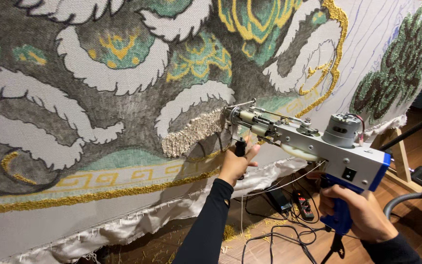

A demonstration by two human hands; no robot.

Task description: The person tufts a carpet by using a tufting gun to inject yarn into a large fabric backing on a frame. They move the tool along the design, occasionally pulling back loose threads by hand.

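One tufting gun point(313, 142), one stretched cloth point(74, 122), two hands on the gun. My right hand point(360, 212) is clenched around the blue rear grip at 5 o'clock of frame. My left hand point(235, 164) is wrapped tight on the black front handle, at 7 o'clock from the gun's nose. Needle end touches the cloth at centre, right at the edge of one fresh beige tufted patch point(191, 134), which sits at 9 o'clock from the nose. One green tufted tree shape point(399, 63) at 2 o'clock. Cloth's lower edge hangs ragged at 6 o'clock; open floor point(269, 244) below it with one power strip point(305, 205), loose cables, one grey hose point(409, 200) at 4 o'clock. One wooden frame leg point(401, 156) just right of the gun body.
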